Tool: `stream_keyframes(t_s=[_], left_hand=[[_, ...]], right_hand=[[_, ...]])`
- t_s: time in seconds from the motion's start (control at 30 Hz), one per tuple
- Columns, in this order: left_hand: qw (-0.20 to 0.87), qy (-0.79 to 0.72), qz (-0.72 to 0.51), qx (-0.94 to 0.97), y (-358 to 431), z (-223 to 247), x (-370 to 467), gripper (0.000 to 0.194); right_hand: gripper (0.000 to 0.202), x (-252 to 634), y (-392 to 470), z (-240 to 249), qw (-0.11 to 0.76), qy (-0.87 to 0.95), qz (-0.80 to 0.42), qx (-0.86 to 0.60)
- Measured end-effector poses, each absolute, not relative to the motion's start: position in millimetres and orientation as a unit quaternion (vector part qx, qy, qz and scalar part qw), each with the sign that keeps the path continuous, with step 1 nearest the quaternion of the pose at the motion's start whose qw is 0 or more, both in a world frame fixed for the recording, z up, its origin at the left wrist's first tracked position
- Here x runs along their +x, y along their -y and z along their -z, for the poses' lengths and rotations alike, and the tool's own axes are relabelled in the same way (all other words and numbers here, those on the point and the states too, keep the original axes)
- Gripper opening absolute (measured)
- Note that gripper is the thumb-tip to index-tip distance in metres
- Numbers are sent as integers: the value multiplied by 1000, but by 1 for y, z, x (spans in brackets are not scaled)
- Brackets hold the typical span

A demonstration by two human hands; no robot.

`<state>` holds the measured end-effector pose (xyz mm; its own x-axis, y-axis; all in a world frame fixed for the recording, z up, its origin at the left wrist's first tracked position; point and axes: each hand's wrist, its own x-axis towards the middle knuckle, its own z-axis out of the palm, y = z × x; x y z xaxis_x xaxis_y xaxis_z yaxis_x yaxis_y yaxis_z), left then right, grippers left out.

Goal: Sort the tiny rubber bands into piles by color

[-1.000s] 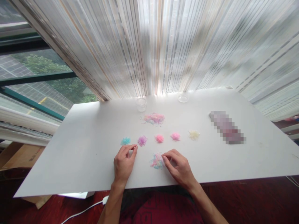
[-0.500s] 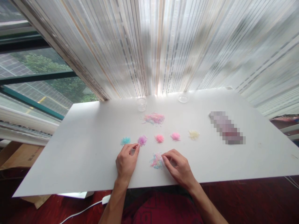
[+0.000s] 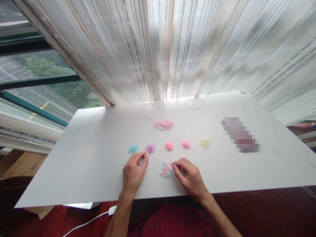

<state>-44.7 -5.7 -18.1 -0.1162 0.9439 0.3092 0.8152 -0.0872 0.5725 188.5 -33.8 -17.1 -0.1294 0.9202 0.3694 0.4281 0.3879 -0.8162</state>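
My left hand [image 3: 134, 171] rests at the near edge of a purple pile of small rubber bands [image 3: 150, 148], thumb and forefinger closed together; anything between them is too small to make out. My right hand [image 3: 189, 174] pinches at the right edge of a mixed-colour pile of rubber bands [image 3: 166, 170], its fingertips hiding what they hold, if anything. In a row beyond the hands lie a teal pile [image 3: 133, 149], a red-pink pile [image 3: 169, 146], a pink pile [image 3: 186, 144] and a pale yellow pile [image 3: 205, 142].
Farther back on the white table [image 3: 86, 158] lies a larger mixed pile of bands [image 3: 163, 125]. Behind it stand a clear round container [image 3: 150, 110] and a clear shallow dish [image 3: 194, 104]. A blurred-out flat object [image 3: 242, 135] lies at right. Striped curtains [image 3: 168, 49] border the far edge.
Both hands stay at nearly the same spots, pinched as before. The whole view has shifted very slightly; no pile has visibly changed.
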Motion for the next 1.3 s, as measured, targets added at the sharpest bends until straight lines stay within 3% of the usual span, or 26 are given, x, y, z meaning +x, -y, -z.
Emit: stream_keyframes(t_s=[0.7, 0.93, 1.3], left_hand=[[25, -722, -330, 607, -1, 26, -41, 13], [25, -674, -411, 613, -1, 20, -37, 22], [59, -692, -363, 621, -4, 25, -37, 21]], right_hand=[[17, 188, 34, 18, 444, 703, -271, -484], [16, 188, 33, 17, 441, 707, -268, -484], [16, 188, 33, 17, 440, 706, -272, -484]])
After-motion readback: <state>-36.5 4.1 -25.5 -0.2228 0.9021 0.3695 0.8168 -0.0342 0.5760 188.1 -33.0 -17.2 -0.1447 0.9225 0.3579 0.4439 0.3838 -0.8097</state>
